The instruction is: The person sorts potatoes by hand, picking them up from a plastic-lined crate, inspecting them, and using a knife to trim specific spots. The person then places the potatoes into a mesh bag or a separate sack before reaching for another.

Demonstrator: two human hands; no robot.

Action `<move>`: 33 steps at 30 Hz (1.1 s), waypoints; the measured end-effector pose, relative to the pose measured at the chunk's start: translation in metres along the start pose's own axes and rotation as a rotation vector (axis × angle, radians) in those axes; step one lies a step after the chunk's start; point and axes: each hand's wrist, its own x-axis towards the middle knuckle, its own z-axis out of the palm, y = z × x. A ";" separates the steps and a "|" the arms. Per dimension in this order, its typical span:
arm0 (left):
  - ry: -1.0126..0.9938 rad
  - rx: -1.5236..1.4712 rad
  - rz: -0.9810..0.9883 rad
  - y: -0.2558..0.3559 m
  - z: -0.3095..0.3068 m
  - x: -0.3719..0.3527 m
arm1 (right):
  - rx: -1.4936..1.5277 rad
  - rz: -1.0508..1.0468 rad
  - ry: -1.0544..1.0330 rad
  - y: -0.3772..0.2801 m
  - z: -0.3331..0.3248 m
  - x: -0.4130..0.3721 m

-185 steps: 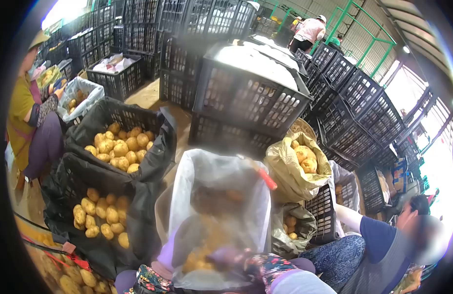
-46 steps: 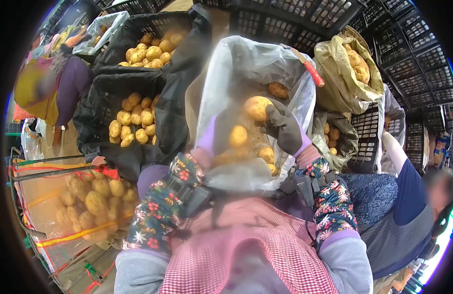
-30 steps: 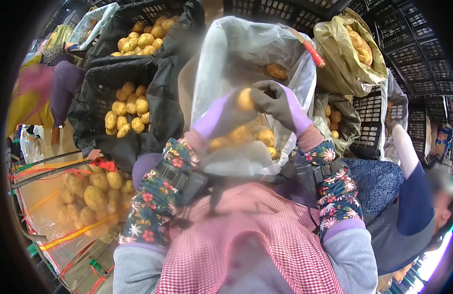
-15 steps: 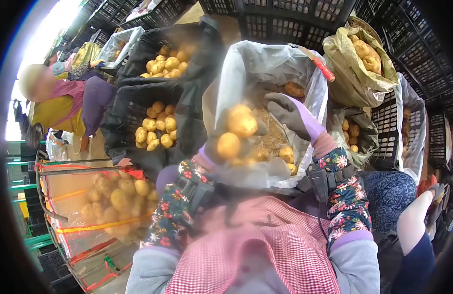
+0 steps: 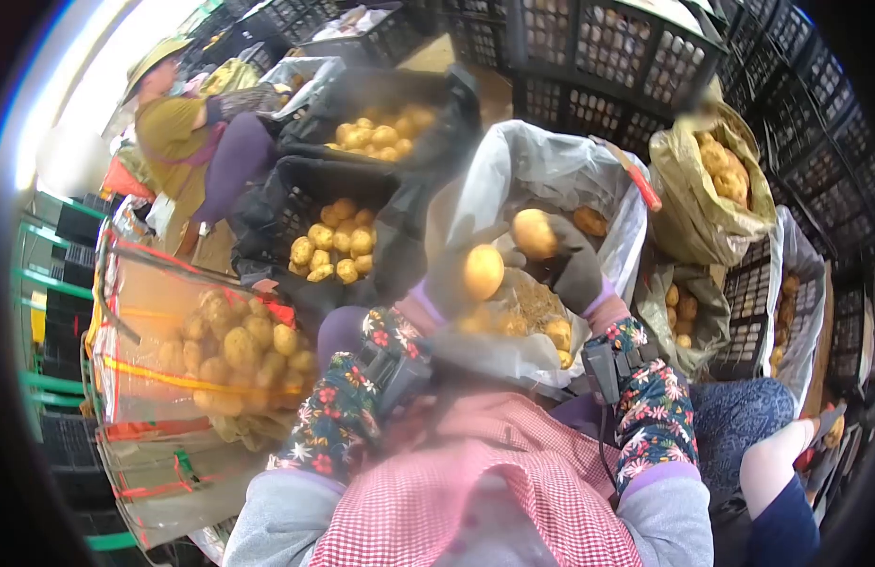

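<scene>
Both my hands wear dark gloves and hover over a crate lined with a pale plastic bag [image 5: 513, 151]. In my left hand [image 5: 444, 282] is a yellow potato [image 5: 483, 272]. My right hand [image 5: 577, 269] grips another potato [image 5: 535, 234] between thumb and fingers, close to the first. Below them in the liner lie more potatoes [image 5: 558, 333] and some brown debris. A darker potato [image 5: 589, 221] rests near the far right side of the liner. Blur hides part of my left fingers.
A red-handled knife [image 5: 638, 178] lies on the liner's right rim. Left are black-lined crates of potatoes [image 5: 343, 236] and a clear bag of potatoes [image 5: 239, 350]. An olive sack [image 5: 674, 208] stands right. A person [image 5: 187, 132] sits far left; another person's leg [image 5: 778, 463] is right.
My right hand was open over the crate and now holds a potato beside my left hand. The left held two potatoes and now shows one. The view has shifted.
</scene>
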 end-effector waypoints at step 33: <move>0.675 1.547 0.945 0.189 0.020 -0.258 | -0.218 0.315 0.226 -0.002 -0.011 -0.032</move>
